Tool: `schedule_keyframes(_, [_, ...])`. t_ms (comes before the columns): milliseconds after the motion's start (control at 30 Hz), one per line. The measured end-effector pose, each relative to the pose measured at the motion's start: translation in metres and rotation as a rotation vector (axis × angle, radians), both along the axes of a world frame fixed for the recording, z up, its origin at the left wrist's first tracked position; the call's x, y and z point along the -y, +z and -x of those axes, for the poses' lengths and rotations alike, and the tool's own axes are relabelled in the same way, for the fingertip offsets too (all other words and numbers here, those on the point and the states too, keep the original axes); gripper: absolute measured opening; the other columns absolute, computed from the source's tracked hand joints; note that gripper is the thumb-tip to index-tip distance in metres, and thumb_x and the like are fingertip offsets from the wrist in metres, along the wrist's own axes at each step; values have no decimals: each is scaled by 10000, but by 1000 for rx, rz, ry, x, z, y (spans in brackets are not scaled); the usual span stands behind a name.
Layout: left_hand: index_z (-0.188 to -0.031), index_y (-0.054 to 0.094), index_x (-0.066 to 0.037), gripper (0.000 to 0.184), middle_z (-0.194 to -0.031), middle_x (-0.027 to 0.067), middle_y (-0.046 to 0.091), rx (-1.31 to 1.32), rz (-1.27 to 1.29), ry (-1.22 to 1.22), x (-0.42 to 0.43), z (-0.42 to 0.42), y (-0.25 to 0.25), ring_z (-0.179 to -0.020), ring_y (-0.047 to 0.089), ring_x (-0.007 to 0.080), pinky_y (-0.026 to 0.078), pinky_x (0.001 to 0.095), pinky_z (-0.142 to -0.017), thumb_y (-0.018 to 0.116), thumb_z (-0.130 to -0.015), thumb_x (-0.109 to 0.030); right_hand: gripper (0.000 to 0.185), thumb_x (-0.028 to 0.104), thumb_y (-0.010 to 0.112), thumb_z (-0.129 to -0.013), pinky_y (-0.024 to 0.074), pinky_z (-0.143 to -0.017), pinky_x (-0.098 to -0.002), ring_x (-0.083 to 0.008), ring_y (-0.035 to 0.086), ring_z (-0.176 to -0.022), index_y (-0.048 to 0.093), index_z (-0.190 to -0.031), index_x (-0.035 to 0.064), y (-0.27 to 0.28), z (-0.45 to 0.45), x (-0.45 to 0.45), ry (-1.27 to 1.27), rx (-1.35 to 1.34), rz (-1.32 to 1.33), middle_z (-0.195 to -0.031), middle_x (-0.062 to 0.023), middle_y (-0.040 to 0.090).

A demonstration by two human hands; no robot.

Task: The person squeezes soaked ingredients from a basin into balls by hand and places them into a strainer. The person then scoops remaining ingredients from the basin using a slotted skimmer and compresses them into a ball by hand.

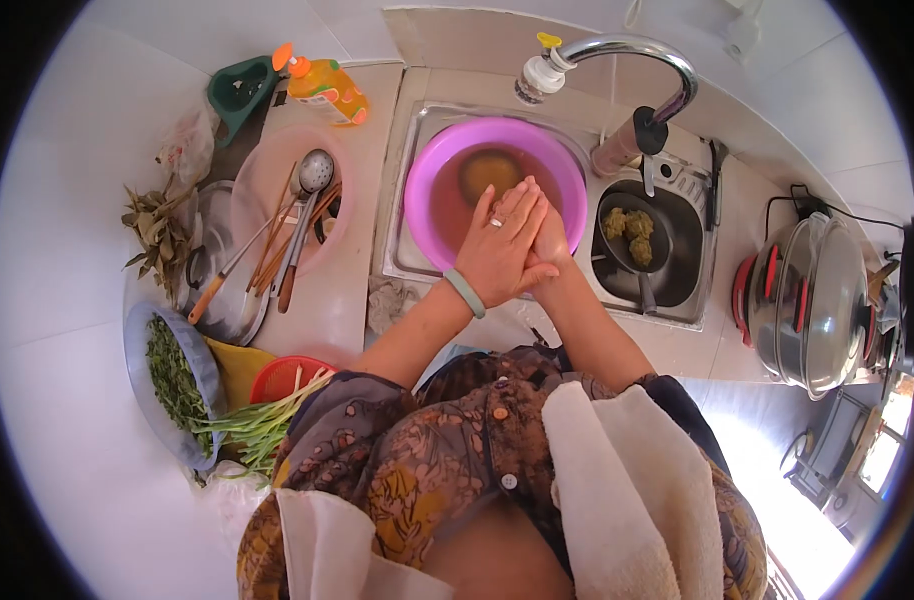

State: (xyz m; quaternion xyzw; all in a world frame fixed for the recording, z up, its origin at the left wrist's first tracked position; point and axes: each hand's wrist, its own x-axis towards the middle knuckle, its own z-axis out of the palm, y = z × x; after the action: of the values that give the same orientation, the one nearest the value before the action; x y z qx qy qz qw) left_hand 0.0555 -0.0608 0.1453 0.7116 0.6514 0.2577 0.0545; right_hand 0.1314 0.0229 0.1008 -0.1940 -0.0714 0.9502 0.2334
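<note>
Over the near part of a purple basin [427, 170], my left hand [499, 250] is pressed flat against my right hand [550, 238]. A ring and a pale green bangle [464, 293] are on my left side. Both hands are closed together, fingers long and pointing away from me. Whatever lies between the palms, if anything, is hidden. The basin stands in the larger sink [417, 135] and holds cloudy water with a round yellow-brown shape [490, 176] in it. To the right, a strainer ladle [660, 250] with several dark green lumps [632, 235] rests in the smaller sink [682, 285].
A curved faucet [667, 60] rises behind the sinks. Left are an orange soap bottle [329, 93], a pink bowl [257, 180] with utensils, a blue bowl of greens [172, 385] and a red basket [277, 380]. A lidded pot [812, 300] stands at right.
</note>
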Motion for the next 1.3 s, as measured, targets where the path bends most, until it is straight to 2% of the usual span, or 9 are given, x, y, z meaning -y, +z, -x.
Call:
schedule_keyframes(267, [-1403, 365, -30, 854, -1471, 195, 320, -98, 0, -68, -4, -4, 16, -1399, 257, 296, 95, 581, -1111, 554, -790, -593, 395, 420, 368, -1007, 511, -867, -343, -198, 596, -989, 526, -1161, 92, 0, -2, 1, -7, -19, 5, -1050, -76, 600])
schedule_keyframes(467, [-1374, 385, 4, 628, -1418, 204, 402, -60, -137, -97, -8, -2, 25, -1321, 398, 303, 181, 576, -1100, 592, -853, -278, 383, 409, 369, -1010, 509, -874, -334, -193, 592, -1005, 527, -1166, 97, -23, -2, 0, 1, -76, 16, -1062, -74, 598])
schedule_keyframes(567, [-1345, 415, 20, 546, -1328, 203, 504, 109, -287, -106, -16, 2, 7, -1219, 517, 293, 295, 516, -1080, 546, -821, -54, 377, 404, 369, -1011, 508, -877, -329, -190, 590, -1013, 527, -1169, 100, -54, -6, -7, 16, -193, 21, -1068, -73, 597])
schedule_keyframes(667, [-1323, 444, 26, 534, -1252, 198, 566, 260, -324, -66, -22, 4, 3, -1150, 574, 278, 372, 453, -1047, 515, -794, 36, 371, 399, 370, -1012, 506, -880, -325, -188, 588, -1021, 528, -1171, 103, -52, -7, -8, 16, -219, 38, -1074, -72, 597])
schedule_keyframes(767, [-1274, 504, 21, 479, -1216, 191, 589, 317, -365, -46, -22, 1, 6, -1130, 584, 280, 386, 444, -1036, 519, -795, 35, 311, 363, 396, -1009, 528, -810, -295, -155, 608, -933, 551, -1133, 123, -9, -9, 1, -11, 28, -35, -985, -35, 610])
schedule_keyframes(967, [-1175, 609, -51, 358, -1253, 180, 558, 37, -339, 76, -20, 5, 23, -1210, 508, 316, 331, 494, -1049, 586, -834, -159, 335, 330, 398, -1004, 511, -888, -336, -196, 583, -1053, 518, -1222, 105, 21, -10, 2, -28, 31, -23, -1144, -64, 589])
schedule_keyframes(1067, [-1183, 620, -80, 349, -1297, 183, 531, 79, -254, 218, -29, 8, 17, -1226, 490, 325, 315, 489, -1061, 591, -846, -166, 408, 369, 372, -1006, 469, -958, -369, -218, 552, -1117, 494, -1260, 75, 15, -8, 3, -25, -5, -74, -1203, -96, 568])
schedule_keyframes(1200, [-1273, 527, -12, 427, -1289, 204, 528, 356, -210, 172, -33, 13, -6, -1197, 506, 352, 400, 437, -1003, 574, -880, -174, 404, 406, 404, -993, 496, -897, -359, -206, 578, -1059, 538, -1183, 76, 32, -3, 0, -76, 54, 32, -1122, -90, 603])
schedule_keyframes(1300, [-1352, 426, 12, 537, -1307, 200, 518, 584, -106, 347, -37, 3, 1, -1204, 505, 340, 435, 421, -971, 589, -885, -195, 442, 411, 394, -996, 478, -921, -348, -210, 578, -1053, 544, -1162, 30, -63, -2, -12, 26, -386, -167, -1114, -106, 602])
